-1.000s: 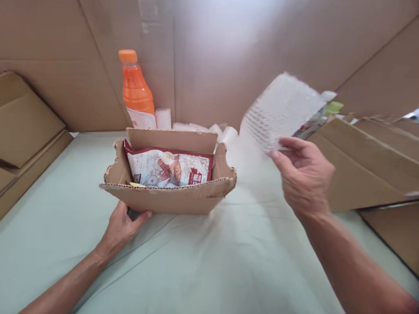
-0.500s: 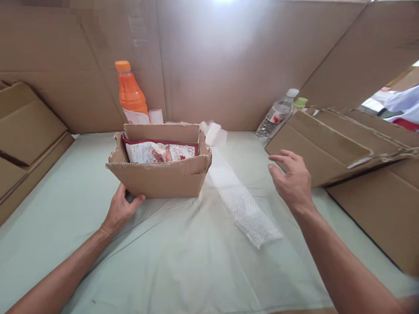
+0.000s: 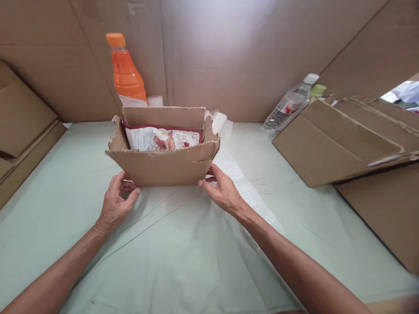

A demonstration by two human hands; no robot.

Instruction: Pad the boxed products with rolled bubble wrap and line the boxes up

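A small open-topped cardboard box [image 3: 163, 169] stands on the green cloth in front of me. Inside it is a white printed packet [image 3: 150, 139] with a red edge behind it. My left hand [image 3: 119, 197] is closed at the lower left corner, thumb at the front and fingers by the side. At the lower right corner my right hand [image 3: 224, 188] grips the box the same way, its thumb on the front face and its fingers partly hidden beside the wall. A strip of bubble wrap [image 3: 259, 202] lies partly under my right forearm.
An orange drink bottle [image 3: 127, 75] stands behind the box at the left. A clear water bottle [image 3: 287, 105] leans beside a green cap [image 3: 317, 90]. Folded cardboard [image 3: 340, 140] lies at the right, more cardboard [image 3: 18, 114] at the left. A cardboard wall [image 3: 215, 49] closes the back.
My right hand has moved left from the open space beside the folded cardboard to the box's right corner. My left hand stays by the left corner. The view has tilted down.
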